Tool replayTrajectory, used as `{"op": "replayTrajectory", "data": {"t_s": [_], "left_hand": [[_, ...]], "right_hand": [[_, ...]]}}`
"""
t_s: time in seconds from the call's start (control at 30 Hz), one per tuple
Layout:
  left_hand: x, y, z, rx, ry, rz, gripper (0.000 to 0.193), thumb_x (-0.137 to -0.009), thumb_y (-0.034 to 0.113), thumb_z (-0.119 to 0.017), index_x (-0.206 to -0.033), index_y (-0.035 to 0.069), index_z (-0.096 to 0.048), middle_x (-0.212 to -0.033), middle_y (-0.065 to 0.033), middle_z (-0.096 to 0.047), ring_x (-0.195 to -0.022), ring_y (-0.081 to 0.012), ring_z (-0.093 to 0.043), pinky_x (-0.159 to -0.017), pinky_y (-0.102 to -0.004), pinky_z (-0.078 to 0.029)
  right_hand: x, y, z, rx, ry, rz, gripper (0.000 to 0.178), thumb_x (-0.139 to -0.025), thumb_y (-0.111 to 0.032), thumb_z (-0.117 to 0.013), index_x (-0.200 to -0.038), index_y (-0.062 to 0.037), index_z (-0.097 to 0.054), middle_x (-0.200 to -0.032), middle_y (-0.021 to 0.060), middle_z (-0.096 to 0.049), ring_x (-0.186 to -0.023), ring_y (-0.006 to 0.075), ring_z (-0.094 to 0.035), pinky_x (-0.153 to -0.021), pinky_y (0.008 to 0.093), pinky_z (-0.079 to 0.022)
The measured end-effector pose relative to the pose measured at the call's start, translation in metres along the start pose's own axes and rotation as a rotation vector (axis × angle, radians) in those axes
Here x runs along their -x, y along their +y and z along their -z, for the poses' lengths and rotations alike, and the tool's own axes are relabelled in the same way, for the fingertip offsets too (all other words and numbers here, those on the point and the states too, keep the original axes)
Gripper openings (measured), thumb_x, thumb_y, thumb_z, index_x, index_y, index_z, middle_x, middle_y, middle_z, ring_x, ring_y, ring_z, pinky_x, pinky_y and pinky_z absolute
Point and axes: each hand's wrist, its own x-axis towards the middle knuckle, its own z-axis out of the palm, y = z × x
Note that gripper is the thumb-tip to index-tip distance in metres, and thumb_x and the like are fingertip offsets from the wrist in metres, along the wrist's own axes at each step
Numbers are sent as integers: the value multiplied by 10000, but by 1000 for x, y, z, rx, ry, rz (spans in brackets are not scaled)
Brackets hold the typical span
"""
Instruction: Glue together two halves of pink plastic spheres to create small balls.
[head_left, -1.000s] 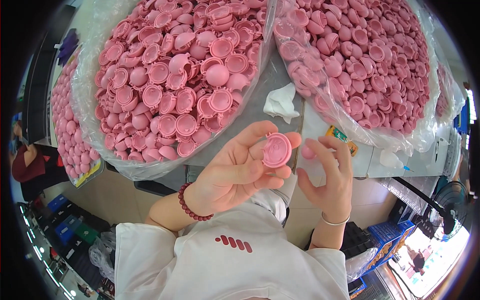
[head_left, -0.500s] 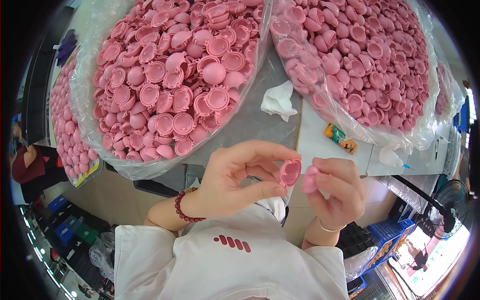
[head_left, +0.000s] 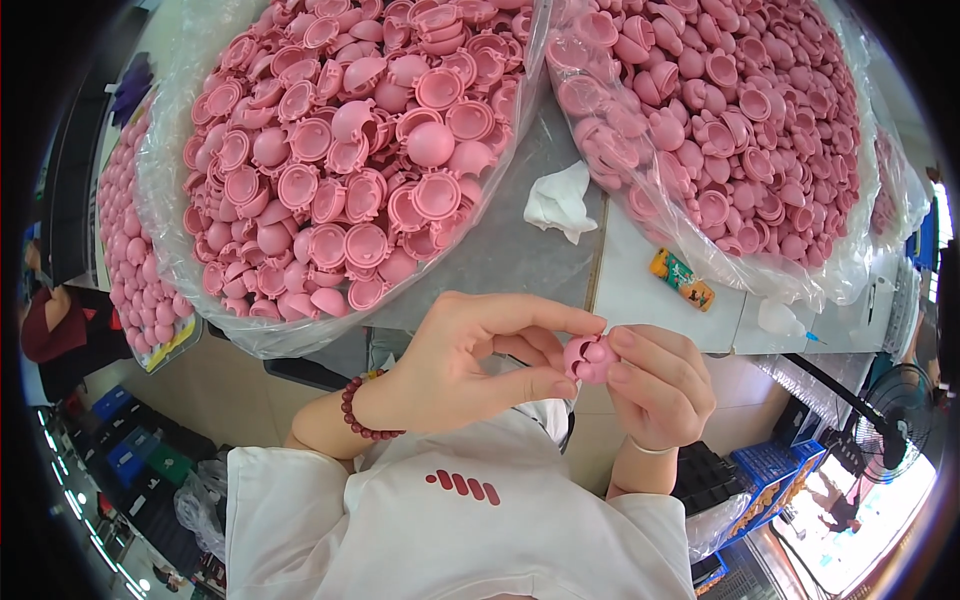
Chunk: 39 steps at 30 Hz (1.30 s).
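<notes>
In front of my chest, my left hand [head_left: 470, 358] pinches a pink plastic half shell between thumb and index finger. My right hand [head_left: 663, 388] grips a second pink half shell, its fingertips bent against it. The two halves meet as one small rounded pink ball [head_left: 587, 358], with dark gaps showing on its near side. Whether the halves are fully closed together is too small to tell. Beyond my left hand lies a heap of pink half shells [head_left: 298, 186] in a clear plastic bag [head_left: 163, 215].
A second bagged heap of pink shells [head_left: 735, 120] stands at the far right. Between the bags on the grey table lie a crumpled white tissue [head_left: 560, 202], an orange-and-green object [head_left: 682, 279] and a small white bottle [head_left: 780, 317]. Pink balls [head_left: 140, 270] fill a tray at the left.
My right hand has moved left and brought its pink half against the one in my left hand. The gap between the two pieces is gone.
</notes>
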Motion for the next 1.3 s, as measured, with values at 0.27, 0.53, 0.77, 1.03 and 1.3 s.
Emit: {"op": "replayTrajectory", "data": {"t_s": [0.27,0.53,0.77,1.03,1.3], "left_hand": [[0,1,0,-10,-28,39,373,-703,-78,-623,-1064,-68,-531,-1018,-165,-581,-866,-189,-601,-753,-283,-498],[-7,-5,1,-163,-27,-172,489,-637,40,-730,-1072,-68,-533,-1026,-164,-580,-933,-199,-567,-795,-294,-462],[-6,-7,0,-270,73,-190,430,-578,82,-767,-963,-28,-608,-980,-159,-609,-852,-193,-581,-745,-293,-454],[-7,-9,3,-400,87,-367,380,-558,106,-781,-895,4,-639,-892,-140,-638,-751,-190,-599,-661,-270,-466],[-6,-8,5,-318,73,-377,403,-548,106,-792,-902,-6,-636,-896,-160,-632,-764,-193,-599,-674,-269,-474]], "right_hand": [[7,2,-3,-29,52,-12,181,-627,28,-652,-756,-38,-543,-802,115,-598,-644,236,-588,-521,283,-488],[13,-8,-1,26,-22,27,193,-617,-4,-679,-779,-51,-587,-750,62,-533,-592,185,-525,-503,277,-440],[13,-9,-13,11,83,24,183,-605,24,-671,-754,-22,-574,-705,76,-554,-576,203,-542,-460,272,-435],[23,-3,-11,11,126,-30,170,-609,91,-594,-739,-10,-552,-699,104,-559,-563,213,-536,-468,274,-433],[57,39,43,778,725,-306,144,-740,-51,-550,-864,12,-513,-817,75,-527,-777,208,-502,-721,286,-414]]}}
